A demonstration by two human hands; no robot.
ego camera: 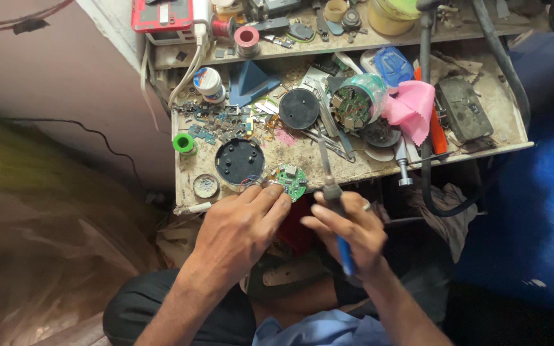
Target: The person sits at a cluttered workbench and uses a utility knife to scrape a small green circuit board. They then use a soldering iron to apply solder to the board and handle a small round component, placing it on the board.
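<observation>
Nearest the camera, the right hand (pixel 347 234) was closed around a soldering iron (pixel 333 192) with a blue handle, its metal shaft slanting up over the desk's near edge. Just beside it, the left hand (pixel 242 230) reached forward with fingers bent, fingertips (pixel 276 192) pinching or pressing the near rim of a round green circuit board (pixel 292 180); whether they gripped it could not be told. The board lay at the near edge of the desk (pixel 187 186), between the two hands and slightly ahead of them. A black round casing (pixel 239 161) sat touching or just beside the board on its left, a small round tin (pixel 206 186) further left near the corner. Behind these, loose parts, a black disc (pixel 299 108) and a pink cloth (pixel 411 106) crowded the surface to the far edge, leaving bare room only in a narrow strip along the near edge, right of the iron.
</observation>
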